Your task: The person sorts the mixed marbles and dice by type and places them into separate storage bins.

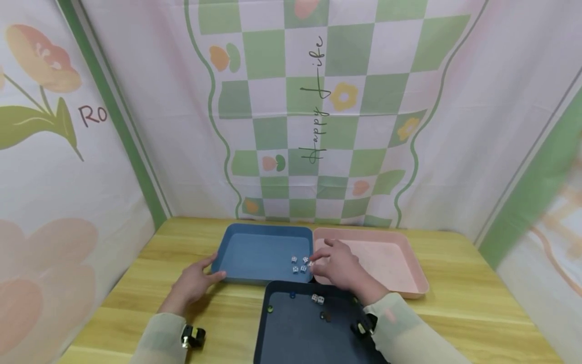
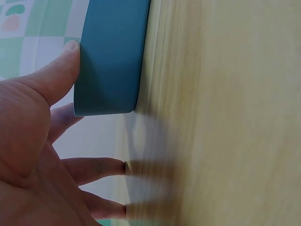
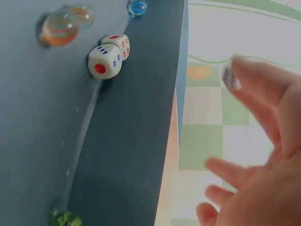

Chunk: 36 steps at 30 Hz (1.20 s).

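The left hand point(image 1: 194, 279) holds the blue tray point(image 1: 263, 242) by its left front corner; in the left wrist view the thumb of this hand point(image 2: 33, 127) lies at the top of the tray wall point(image 2: 113, 61), with one finger behind it. The right hand point(image 1: 338, 265) hovers over the meeting edges of the blue and pink trays. A small die point(image 3: 231, 79) is pinched at the fingertips of this hand point(image 3: 277, 174), its other fingers spread. Several white dice point(image 1: 295, 270) lie in the blue tray's right front part.
The pink tray point(image 1: 382, 258) adjoins the blue one on the right. In front, a dark tray point(image 1: 300, 333) holds two larger dice point(image 3: 105, 62), a blue marble point(image 3: 137, 7), a green marble point(image 1: 270, 309) and other marbles. A patterned curtain point(image 1: 268, 96) hangs behind the wooden table point(image 1: 459, 283).
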Available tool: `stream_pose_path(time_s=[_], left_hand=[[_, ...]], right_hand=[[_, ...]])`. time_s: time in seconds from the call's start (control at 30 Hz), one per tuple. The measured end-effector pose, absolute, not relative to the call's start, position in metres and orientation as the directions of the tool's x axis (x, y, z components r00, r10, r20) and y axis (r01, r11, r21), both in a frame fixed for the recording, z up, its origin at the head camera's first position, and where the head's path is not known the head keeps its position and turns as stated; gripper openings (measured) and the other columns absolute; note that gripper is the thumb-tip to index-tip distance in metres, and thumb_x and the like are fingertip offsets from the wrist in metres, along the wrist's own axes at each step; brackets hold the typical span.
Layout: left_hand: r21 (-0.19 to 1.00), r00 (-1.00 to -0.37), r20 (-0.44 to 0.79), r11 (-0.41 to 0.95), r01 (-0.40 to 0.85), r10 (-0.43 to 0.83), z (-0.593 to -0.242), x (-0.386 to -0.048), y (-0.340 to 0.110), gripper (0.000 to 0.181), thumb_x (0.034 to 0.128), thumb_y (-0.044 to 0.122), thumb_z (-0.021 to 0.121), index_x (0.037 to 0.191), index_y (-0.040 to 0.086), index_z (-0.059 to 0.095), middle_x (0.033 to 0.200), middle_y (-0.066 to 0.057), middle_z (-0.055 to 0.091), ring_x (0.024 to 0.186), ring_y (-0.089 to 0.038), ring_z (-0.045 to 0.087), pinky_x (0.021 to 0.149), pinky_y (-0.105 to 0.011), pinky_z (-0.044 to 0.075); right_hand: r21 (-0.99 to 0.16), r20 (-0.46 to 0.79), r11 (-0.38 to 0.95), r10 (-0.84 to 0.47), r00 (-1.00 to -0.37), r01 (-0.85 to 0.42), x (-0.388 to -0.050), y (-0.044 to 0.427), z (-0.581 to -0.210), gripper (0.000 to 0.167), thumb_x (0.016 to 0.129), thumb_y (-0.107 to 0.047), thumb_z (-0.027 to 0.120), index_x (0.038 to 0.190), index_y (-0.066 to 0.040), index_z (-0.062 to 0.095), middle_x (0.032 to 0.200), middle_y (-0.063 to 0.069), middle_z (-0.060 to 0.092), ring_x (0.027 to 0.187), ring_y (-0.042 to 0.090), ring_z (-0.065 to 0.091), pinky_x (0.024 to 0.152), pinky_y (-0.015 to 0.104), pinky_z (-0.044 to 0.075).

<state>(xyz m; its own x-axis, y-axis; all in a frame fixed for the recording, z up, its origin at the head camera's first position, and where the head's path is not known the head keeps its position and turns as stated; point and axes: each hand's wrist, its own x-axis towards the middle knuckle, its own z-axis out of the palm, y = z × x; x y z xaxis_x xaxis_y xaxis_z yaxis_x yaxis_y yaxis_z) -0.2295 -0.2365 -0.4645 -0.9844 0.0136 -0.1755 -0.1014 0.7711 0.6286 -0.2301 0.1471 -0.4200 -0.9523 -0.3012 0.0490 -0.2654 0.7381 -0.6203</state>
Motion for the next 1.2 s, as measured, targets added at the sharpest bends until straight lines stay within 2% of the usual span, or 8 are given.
stream_pose_path(time_s=[0.1,0.3,0.5,0.7,0.83,1.0,1.2], left_hand=[[0.627,-0.985,-0.173,0.772,-0.098,0.016,-0.465,-0.231,-0.237,0.076,0.094,0.055,0.062,0.157,0.024,0.033,0.153,-0.025,0.037,0.137,-0.052,0.031,0.099,-0.081,0.015],[0.617,-0.983,-0.181,0.78,-0.104,0.012,-0.467,-0.23,-0.238,0.077,0.0933,0.057,0.062,0.157,0.026,0.032,0.152,-0.024,0.037,0.137,-0.051,0.032,0.098,-0.082,0.014],[0.618,-0.984,-0.177,0.78,-0.102,0.011,-0.468,-0.23,-0.239,0.077,0.0937,0.056,0.062,0.157,0.025,0.032,0.152,-0.024,0.037,0.137,-0.051,0.032,0.098,-0.082,0.015],[0.616,-0.983,-0.184,0.779,-0.113,0.002,-0.466,-0.23,-0.237,0.077,0.0937,0.057,0.062,0.157,0.027,0.032,0.153,-0.023,0.036,0.138,-0.051,0.03,0.096,-0.084,0.007],[0.614,-0.982,-0.19,0.78,-0.118,0.001,-0.465,-0.23,-0.237,0.076,0.0939,0.057,0.062,0.158,0.027,0.031,0.153,-0.023,0.036,0.138,-0.051,0.03,0.095,-0.084,0.005],[0.609,-0.983,-0.183,0.786,-0.106,0.01,-0.464,-0.23,-0.237,0.077,0.0938,0.058,0.061,0.157,0.026,0.032,0.153,-0.024,0.037,0.137,-0.052,0.031,0.095,-0.084,0.009],[0.605,-0.983,-0.181,0.789,-0.104,0.01,-0.464,-0.229,-0.236,0.077,0.0934,0.059,0.06,0.157,0.025,0.033,0.152,-0.025,0.037,0.136,-0.052,0.031,0.095,-0.085,0.01]], right_hand=[[-0.664,0.09,0.707,-0.248,-0.965,-0.244,-0.235,0.146,-0.418,0.015,0.092,-0.026,0.071,0.102,-0.017,0.08,0.153,0.024,0.037,0.141,0.047,0.029,0.102,0.069,0.034],[-0.695,0.095,0.679,-0.242,-0.966,-0.238,-0.242,0.144,-0.418,0.014,0.094,-0.026,0.07,0.102,-0.019,0.079,0.153,0.021,0.039,0.142,0.042,0.03,0.106,0.063,0.034],[-0.747,0.087,0.637,-0.194,-0.977,-0.193,-0.25,0.14,-0.42,0.019,0.094,-0.025,0.07,0.109,-0.015,0.077,0.153,0.021,0.038,0.142,0.041,0.029,0.106,0.06,0.035],[-0.759,0.097,0.624,-0.175,-0.98,-0.186,-0.259,0.138,-0.423,0.025,0.095,-0.022,0.07,0.115,-0.009,0.074,0.147,0.019,0.047,0.137,0.039,0.038,0.106,0.059,0.037],[-0.747,0.076,0.642,-0.172,-0.982,-0.171,-0.266,0.135,-0.426,0.026,0.095,-0.023,0.069,0.117,-0.008,0.073,0.144,0.017,0.051,0.136,0.037,0.041,0.106,0.057,0.037],[-0.701,0.057,0.697,-0.155,-0.986,-0.15,-0.273,0.132,-0.429,0.027,0.095,-0.026,0.068,0.117,-0.011,0.074,0.136,0.01,0.058,0.13,0.036,0.048,0.104,0.066,0.032],[-0.68,0.022,0.726,-0.114,-0.993,-0.099,-0.278,0.128,-0.428,0.024,0.095,-0.031,0.069,0.114,-0.018,0.075,0.13,0.003,0.063,0.128,0.036,0.048,0.102,0.08,0.015]])
